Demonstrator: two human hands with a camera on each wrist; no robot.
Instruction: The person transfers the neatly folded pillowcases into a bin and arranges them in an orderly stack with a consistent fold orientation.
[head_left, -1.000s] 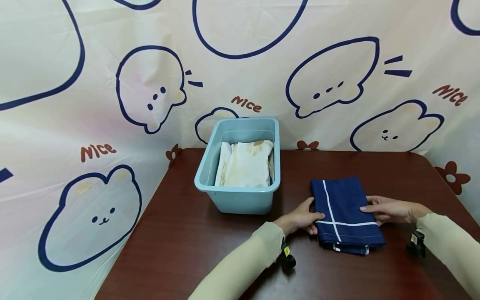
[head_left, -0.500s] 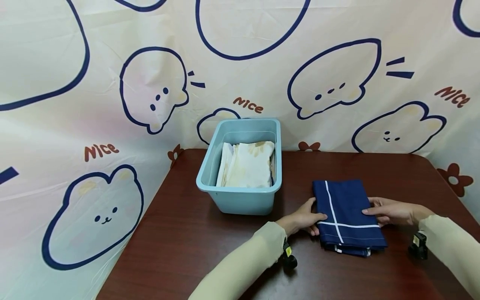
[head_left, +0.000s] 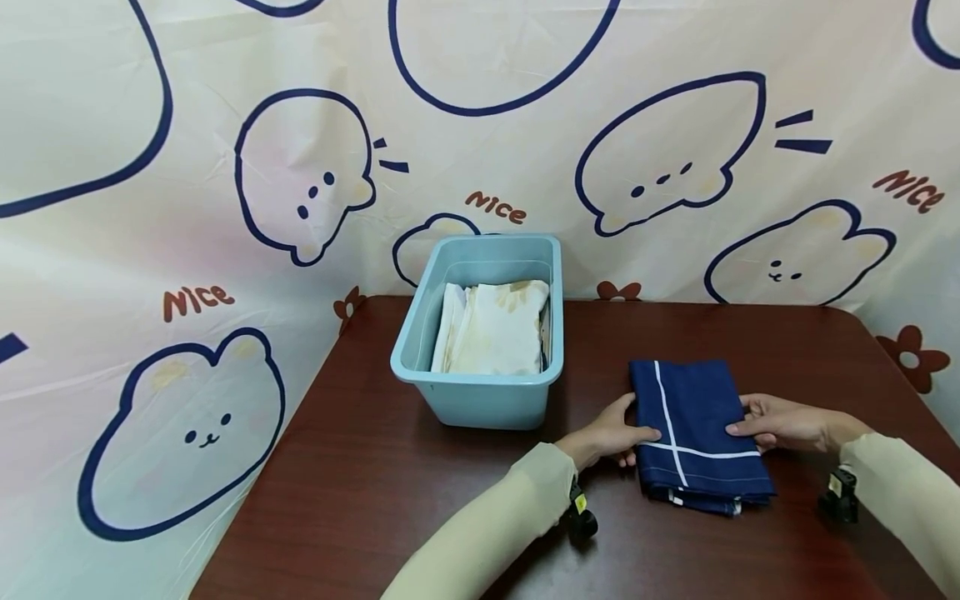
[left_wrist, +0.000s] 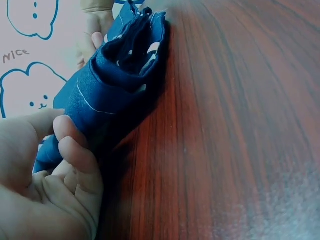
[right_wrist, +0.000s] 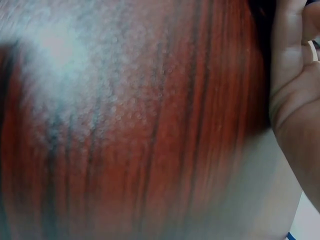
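A navy blue cloth (head_left: 701, 408) with crossing white lines lies folded into a thick rectangle at the right of the table. At its left edge my left hand (head_left: 611, 432) holds it, thumb on top. The left wrist view shows that hand (left_wrist: 60, 165) with fingers curled at the bundle's side, and the cloth's rolled layers (left_wrist: 115, 75) beyond. My right hand (head_left: 783, 422) pinches the opposite edge, thumb above and the other fingers partly hidden. Only part of the right hand (right_wrist: 295, 65) shows along the right side of the right wrist view.
A light blue plastic tub (head_left: 480, 404) stands behind and left of the hands. Inside it are folded white cloths (head_left: 498, 329) with brownish marks. The dark red-brown table (head_left: 360, 475) meets a printed curtain (head_left: 480, 158) at the back.
The navy cloth and both hands have shifted very slightly to the right relative to the tub. Both hands keep their hold on its edges.
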